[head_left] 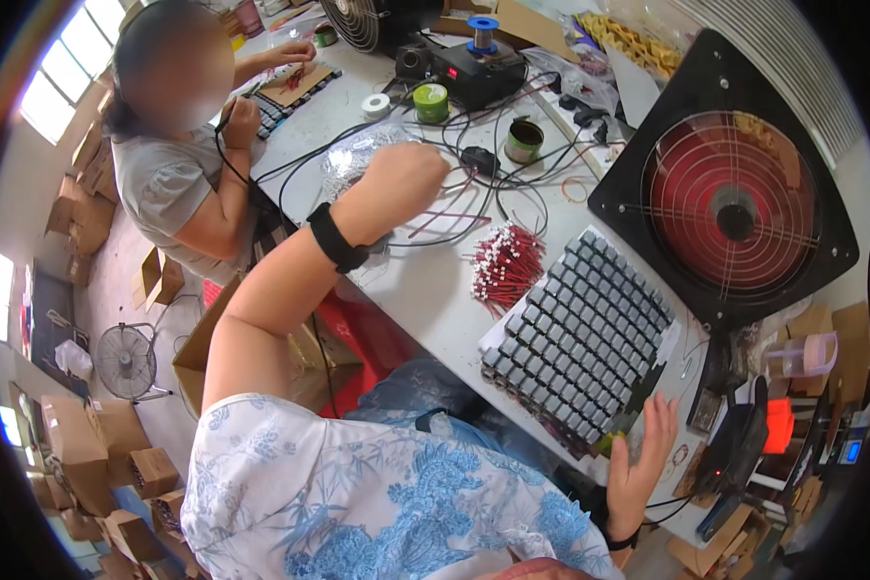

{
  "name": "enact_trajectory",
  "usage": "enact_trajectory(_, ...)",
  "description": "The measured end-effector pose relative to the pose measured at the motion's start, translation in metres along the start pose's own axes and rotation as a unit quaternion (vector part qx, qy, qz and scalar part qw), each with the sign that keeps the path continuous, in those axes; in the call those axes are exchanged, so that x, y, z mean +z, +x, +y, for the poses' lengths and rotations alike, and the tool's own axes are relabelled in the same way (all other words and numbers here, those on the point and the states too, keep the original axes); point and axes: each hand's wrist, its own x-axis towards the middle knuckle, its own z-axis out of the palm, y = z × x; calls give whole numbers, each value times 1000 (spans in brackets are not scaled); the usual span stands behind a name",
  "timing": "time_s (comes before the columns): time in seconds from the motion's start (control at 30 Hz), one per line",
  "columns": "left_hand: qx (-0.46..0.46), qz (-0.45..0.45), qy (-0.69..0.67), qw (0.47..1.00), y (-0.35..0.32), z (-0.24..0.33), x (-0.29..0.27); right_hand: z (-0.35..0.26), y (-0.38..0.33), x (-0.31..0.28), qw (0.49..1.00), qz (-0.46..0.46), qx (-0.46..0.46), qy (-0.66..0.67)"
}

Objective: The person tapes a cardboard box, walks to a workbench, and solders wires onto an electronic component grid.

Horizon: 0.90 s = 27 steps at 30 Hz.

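Note:
My left hand (398, 184), a dark band at its wrist, is curled closed over a crumpled silvery clear plastic bag (353, 159). Its fingertips are turned away, so what they hold, if anything, is hidden. Thin dark red wires (445, 224) lie just beyond it. At the table's near right edge, my right hand (645, 447) is open, fingers stretched out, beside the corner of a block of small grey rectangular parts (580, 333) set in black frames in rows. A bundle of red wires with white ends (507, 266) lies between the block and the bag.
A large black square fan (730, 193) stands at the right. A soldering station (469, 72), a solder spool (482, 34), a green tin (524, 141) and tangled black cables lie at the back. A co-worker (179, 145) works at the left. Cardboard boxes (72, 445) fill the floor.

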Motion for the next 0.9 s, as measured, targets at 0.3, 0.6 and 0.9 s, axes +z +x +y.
enact_trajectory(0.3, 23, -64, 150, 986, -10, -27, 42, 6, 1, -3, 998, 31, 24, 43)
enact_trajectory(0.6, 50, 150, 49, 986, -36, 37, -56, 2, -1, -10, 969, 236, -41, 54)
enact_trajectory(0.9, 344, -107, -87, 929, -86, 164, -90, -38, 36, -19, 923, 112, -279, 239)
